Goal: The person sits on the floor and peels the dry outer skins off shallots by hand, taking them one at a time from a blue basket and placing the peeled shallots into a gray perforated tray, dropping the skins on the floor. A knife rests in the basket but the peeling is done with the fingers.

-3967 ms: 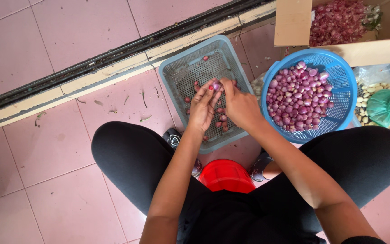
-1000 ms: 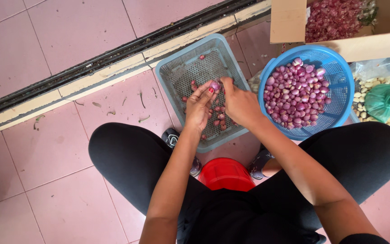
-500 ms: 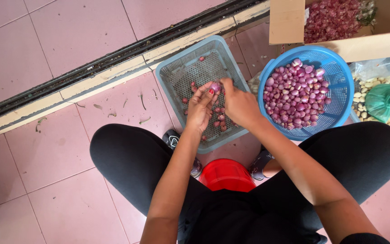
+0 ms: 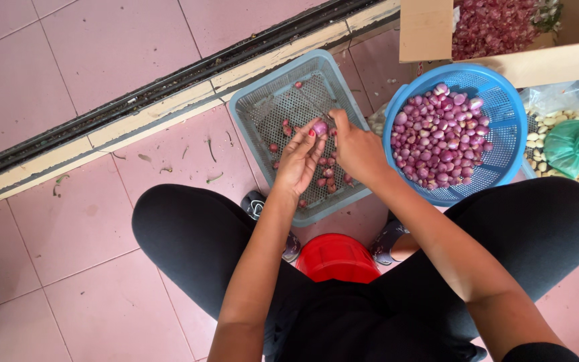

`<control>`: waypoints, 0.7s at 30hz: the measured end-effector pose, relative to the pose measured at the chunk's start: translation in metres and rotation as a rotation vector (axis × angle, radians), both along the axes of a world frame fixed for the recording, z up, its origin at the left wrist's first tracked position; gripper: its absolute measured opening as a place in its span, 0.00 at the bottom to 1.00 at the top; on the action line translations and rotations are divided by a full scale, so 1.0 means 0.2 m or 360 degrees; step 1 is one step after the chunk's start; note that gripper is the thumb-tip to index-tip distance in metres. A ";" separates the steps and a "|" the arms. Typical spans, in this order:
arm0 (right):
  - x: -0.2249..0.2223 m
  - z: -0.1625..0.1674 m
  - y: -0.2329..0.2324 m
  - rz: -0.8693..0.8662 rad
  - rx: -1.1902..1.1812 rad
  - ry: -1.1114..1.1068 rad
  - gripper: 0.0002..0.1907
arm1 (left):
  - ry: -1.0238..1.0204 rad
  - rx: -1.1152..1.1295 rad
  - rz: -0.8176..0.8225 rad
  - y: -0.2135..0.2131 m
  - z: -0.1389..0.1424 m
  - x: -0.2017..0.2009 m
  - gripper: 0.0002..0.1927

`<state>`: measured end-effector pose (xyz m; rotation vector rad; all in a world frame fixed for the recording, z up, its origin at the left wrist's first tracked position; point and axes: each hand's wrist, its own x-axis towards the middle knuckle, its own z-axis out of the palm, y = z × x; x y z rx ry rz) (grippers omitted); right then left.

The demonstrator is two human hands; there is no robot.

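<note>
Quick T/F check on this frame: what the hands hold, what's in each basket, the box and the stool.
1. The left hand holds a purple shallot at its fingertips. True.
2. The right hand rests inside the round blue basket. False: it is over the grey rectangular basket, beside the left hand.
3. The round blue basket is full of peeled shallots. True.
4. The grey rectangular basket is empty. False: a few shallots and peel scraps lie in it.
5. The cardboard box holds green leaves only. False: mostly reddish shallots.
6. A red stool shows between the legs. True.
</note>
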<state>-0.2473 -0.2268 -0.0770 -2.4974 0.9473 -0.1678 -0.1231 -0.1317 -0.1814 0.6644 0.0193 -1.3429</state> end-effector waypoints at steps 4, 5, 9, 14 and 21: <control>0.00 0.07 0.03 0.0079 -0.0035 0.0032 0.26 | -0.0079 0.0082 0.0098 -0.01 0.00 -0.01 0.18; 0.00 0.08 0.04 0.0102 -0.0051 0.0065 0.27 | -0.0095 0.0074 0.0132 -0.01 0.00 -0.01 0.17; 0.01 0.10 0.06 0.0168 -0.0104 0.0147 0.32 | -0.0179 0.0123 0.0165 -0.01 0.00 -0.02 0.16; 0.00 0.08 0.05 0.0175 -0.0085 0.0173 0.29 | -0.0259 0.0158 0.0154 0.01 0.01 0.00 0.18; -0.03 0.08 0.01 0.0139 0.0057 0.0192 0.27 | -0.0249 0.0155 0.0127 0.00 0.06 -0.02 0.18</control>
